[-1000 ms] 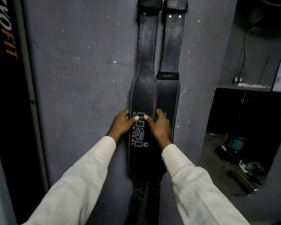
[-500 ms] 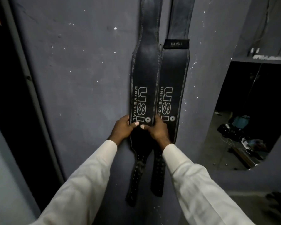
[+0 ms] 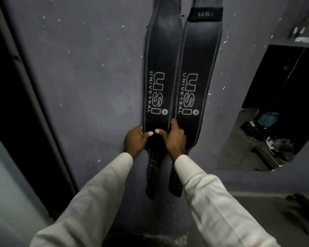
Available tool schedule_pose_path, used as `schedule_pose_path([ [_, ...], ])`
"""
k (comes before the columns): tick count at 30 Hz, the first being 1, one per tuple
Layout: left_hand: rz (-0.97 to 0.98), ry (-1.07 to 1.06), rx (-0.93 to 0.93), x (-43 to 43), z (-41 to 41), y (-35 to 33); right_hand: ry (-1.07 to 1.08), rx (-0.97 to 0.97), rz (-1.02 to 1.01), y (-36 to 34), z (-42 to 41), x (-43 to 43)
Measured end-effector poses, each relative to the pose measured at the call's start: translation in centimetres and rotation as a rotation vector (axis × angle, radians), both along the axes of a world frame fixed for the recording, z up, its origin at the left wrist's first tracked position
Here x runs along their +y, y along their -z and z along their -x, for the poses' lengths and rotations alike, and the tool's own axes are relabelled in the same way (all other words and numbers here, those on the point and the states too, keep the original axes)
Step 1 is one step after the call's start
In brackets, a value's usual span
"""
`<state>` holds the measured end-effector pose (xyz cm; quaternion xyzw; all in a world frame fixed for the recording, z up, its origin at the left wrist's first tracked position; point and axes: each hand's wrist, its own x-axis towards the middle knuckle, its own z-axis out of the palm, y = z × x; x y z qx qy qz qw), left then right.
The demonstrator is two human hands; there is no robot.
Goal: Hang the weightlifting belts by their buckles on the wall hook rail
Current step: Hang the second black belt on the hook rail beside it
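Two black leather weightlifting belts hang side by side down a grey wall, both printed "USI UNIVERSAL". The left belt (image 3: 161, 56) is held at its lower wide end by both hands. My left hand (image 3: 135, 139) grips its left edge, thumb across the front. My right hand (image 3: 174, 139) grips its right edge, fingers tucked between the two belts, thumb meeting the other thumb. The right belt (image 3: 200, 56) hangs free beside it, partly behind my right hand. Both perforated tail ends dangle below my wrists. The buckles and the hook rail are above the frame, out of sight.
A dark vertical panel with a metal frame (image 3: 36, 104) runs down the left. To the right, a wall mirror (image 3: 278, 107) reflects gym clutter on a floor. The floor edge (image 3: 275, 196) shows at the lower right.
Both hands have slid down the left belt from the logo to below it. The view has tilted downward, so the belts' tops and buckles have left the frame.
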<state>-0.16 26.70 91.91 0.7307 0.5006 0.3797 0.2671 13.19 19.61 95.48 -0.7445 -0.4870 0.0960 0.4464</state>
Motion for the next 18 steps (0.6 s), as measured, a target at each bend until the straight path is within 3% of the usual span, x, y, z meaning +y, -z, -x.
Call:
schedule_pose_path([
  [5, -0.063, -0.142, 0.003, -0.6, -1.0, 0.5, 0.050, -0.061, -0.022, 0.4, 0.4, 0.4],
  [10, -0.037, -0.104, -0.178, -1.4, -0.3, 2.2, 0.038, 0.164, -0.084, 3.3, 0.5, -0.7],
  [14, 0.112, -0.071, -0.200, -2.9, 0.6, 6.8, 0.091, 0.432, 0.012, 8.0, 0.5, -2.3],
  [18, 0.393, 0.013, -0.089, -4.8, 1.1, 14.6, 0.109, 0.638, 0.116, 14.6, 0.8, -4.4],
])
